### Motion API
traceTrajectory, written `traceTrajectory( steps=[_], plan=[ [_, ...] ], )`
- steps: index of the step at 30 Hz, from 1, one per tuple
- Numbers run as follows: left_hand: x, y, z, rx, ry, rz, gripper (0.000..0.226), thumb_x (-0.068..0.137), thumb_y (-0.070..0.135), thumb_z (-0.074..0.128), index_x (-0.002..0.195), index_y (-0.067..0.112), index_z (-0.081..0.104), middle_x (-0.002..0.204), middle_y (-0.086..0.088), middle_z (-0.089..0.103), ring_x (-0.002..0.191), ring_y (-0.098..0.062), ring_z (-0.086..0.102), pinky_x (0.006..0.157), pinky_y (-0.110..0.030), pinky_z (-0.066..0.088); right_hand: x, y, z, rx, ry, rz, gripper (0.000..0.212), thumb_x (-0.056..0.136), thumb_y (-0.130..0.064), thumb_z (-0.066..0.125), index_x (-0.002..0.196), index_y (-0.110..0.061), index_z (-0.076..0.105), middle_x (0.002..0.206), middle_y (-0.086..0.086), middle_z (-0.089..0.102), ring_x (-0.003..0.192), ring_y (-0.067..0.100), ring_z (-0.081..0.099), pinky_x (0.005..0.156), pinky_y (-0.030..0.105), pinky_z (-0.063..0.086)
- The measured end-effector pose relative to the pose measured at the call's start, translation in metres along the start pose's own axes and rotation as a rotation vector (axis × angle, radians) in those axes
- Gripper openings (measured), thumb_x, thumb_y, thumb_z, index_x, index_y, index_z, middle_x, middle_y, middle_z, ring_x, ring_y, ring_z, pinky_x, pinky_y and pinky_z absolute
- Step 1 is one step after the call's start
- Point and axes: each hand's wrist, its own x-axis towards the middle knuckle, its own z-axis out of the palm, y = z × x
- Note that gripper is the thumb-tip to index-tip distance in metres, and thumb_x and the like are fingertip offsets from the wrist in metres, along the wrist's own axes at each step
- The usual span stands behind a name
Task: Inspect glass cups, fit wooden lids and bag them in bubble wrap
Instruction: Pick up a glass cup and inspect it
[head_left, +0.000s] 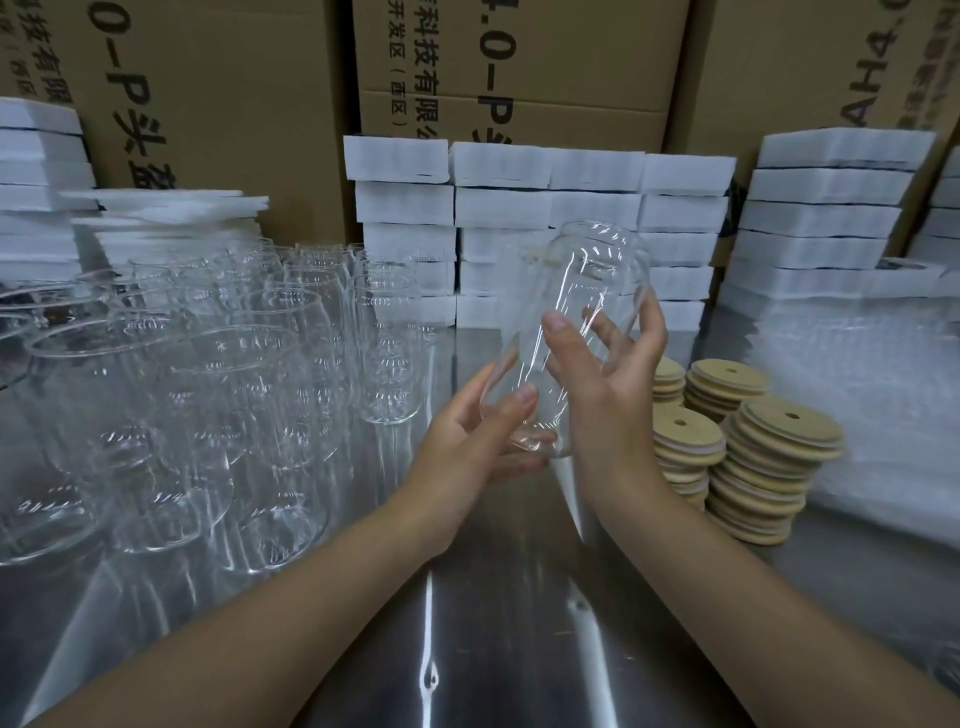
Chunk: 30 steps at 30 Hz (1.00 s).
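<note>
A clear glass cup (576, 296) is held tilted above the steel table (493, 623), its mouth pointing up and away. My left hand (478, 431) cups its base, thumb on the near wall. My right hand (608, 374) grips its middle, thumb in front and fingers behind the glass. Several stacks of round wooden lids (774, 462) with straw holes stand just right of my hands. A pile of bubble wrap bags (872, 395) lies at the right.
Many empty glass cups (218, 395) crowd the left half of the table. White foam-wrapped packs (540, 208) are stacked along the back and on both sides. Large cardboard cartons (519, 67) form a wall behind them.
</note>
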Motion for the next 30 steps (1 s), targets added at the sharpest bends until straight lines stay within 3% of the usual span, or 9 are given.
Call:
traceTrajectory(
  steps=[4, 10, 13, 16, 18, 21, 25, 27, 30],
  plan=[
    [0.000, 0.002, -0.001, 0.041, -0.020, -0.039, 0.057, 0.068, 0.072, 0.060, 0.121, 0.055, 0.052, 0.099, -0.011, 0.073, 0.074, -0.021, 0.074, 0.065, -0.026, 0.057, 0.001, -0.002, 0.000, 0.054, -0.010, 0.101, 0.089, 0.075, -0.031, 0.073, 0.145, -0.035, 0.018, 0.129, -0.005, 0.045, 0.115, 0.012, 0.057, 0.096, 0.036, 0.050],
    [0.009, 0.001, -0.006, 0.016, -0.035, -0.164, 0.045, 0.053, 0.083, 0.047, 0.093, 0.068, 0.062, 0.073, -0.011, 0.071, 0.060, -0.020, 0.070, 0.055, -0.028, 0.056, 0.004, 0.000, 0.000, 0.140, -0.007, 0.219, 0.080, 0.082, -0.026, 0.071, 0.141, -0.044, 0.020, 0.137, -0.001, 0.047, 0.108, 0.015, 0.062, 0.070, 0.024, 0.057],
    [0.011, 0.001, -0.008, -0.022, -0.070, -0.245, 0.040, 0.058, 0.082, 0.040, 0.086, 0.068, 0.065, 0.076, -0.013, 0.071, 0.064, -0.022, 0.071, 0.052, -0.029, 0.056, 0.007, 0.002, -0.002, 0.121, 0.006, 0.250, 0.084, 0.082, -0.029, 0.072, 0.144, -0.045, 0.017, 0.138, 0.001, 0.049, 0.110, 0.018, 0.063, 0.074, 0.029, 0.055],
    [0.013, -0.001, -0.010, -0.046, -0.087, -0.246, 0.044, 0.066, 0.079, 0.039, 0.097, 0.060, 0.063, 0.080, -0.010, 0.074, 0.074, -0.023, 0.073, 0.051, -0.031, 0.056, 0.007, 0.001, -0.002, 0.055, -0.018, 0.217, 0.088, 0.083, -0.032, 0.071, 0.146, -0.047, 0.011, 0.139, 0.000, 0.046, 0.106, 0.010, 0.061, 0.073, 0.024, 0.052],
    [0.012, -0.003, -0.009, -0.053, -0.046, -0.209, 0.056, 0.072, 0.077, 0.055, 0.115, 0.041, 0.060, 0.083, -0.006, 0.073, 0.071, -0.021, 0.072, 0.052, -0.032, 0.055, 0.006, 0.001, -0.001, -0.008, -0.069, 0.170, 0.090, 0.084, -0.028, 0.070, 0.148, -0.043, 0.007, 0.137, -0.004, 0.041, 0.098, -0.003, 0.058, 0.066, 0.016, 0.051],
    [0.008, -0.005, -0.010, -0.011, -0.016, -0.161, 0.072, 0.064, 0.048, 0.075, 0.124, 0.015, 0.053, 0.087, -0.004, 0.072, 0.069, -0.018, 0.071, 0.058, -0.030, 0.056, 0.001, 0.004, 0.001, -0.212, -0.205, 0.104, 0.088, 0.086, -0.030, 0.067, 0.149, -0.042, 0.006, 0.131, -0.011, 0.033, 0.107, -0.001, 0.052, 0.065, 0.007, 0.049],
    [0.006, -0.007, -0.014, 0.039, 0.057, -0.147, 0.081, 0.060, 0.027, 0.081, 0.132, 0.017, 0.047, 0.101, -0.009, 0.075, 0.089, -0.020, 0.073, 0.077, -0.040, 0.060, 0.012, -0.009, -0.007, -0.463, -0.295, -0.007, 0.050, 0.096, -0.045, 0.046, 0.144, -0.038, 0.035, 0.117, -0.028, 0.046, 0.097, -0.024, 0.047, 0.083, 0.003, 0.041],
    [0.008, -0.008, -0.016, 0.080, 0.099, -0.135, 0.078, 0.056, 0.023, 0.082, 0.125, 0.028, 0.048, 0.102, -0.004, 0.075, 0.092, -0.018, 0.073, 0.094, -0.048, 0.054, 0.025, -0.014, -0.017, -0.685, -0.150, -0.196, 0.036, 0.099, -0.041, 0.044, 0.129, -0.026, 0.057, 0.122, -0.018, 0.054, 0.117, -0.003, 0.046, 0.104, 0.025, 0.037],
    [0.010, -0.008, -0.018, 0.146, 0.135, -0.123, 0.090, 0.039, 0.037, 0.087, 0.120, 0.033, 0.047, 0.111, -0.003, 0.072, 0.096, -0.018, 0.071, 0.096, -0.046, 0.053, 0.045, -0.017, -0.035, -1.122, 0.000, -0.269, 0.039, 0.096, -0.043, 0.048, 0.127, -0.021, 0.059, 0.140, 0.002, 0.049, 0.131, 0.020, 0.035, 0.109, 0.039, 0.027]
  ],
)
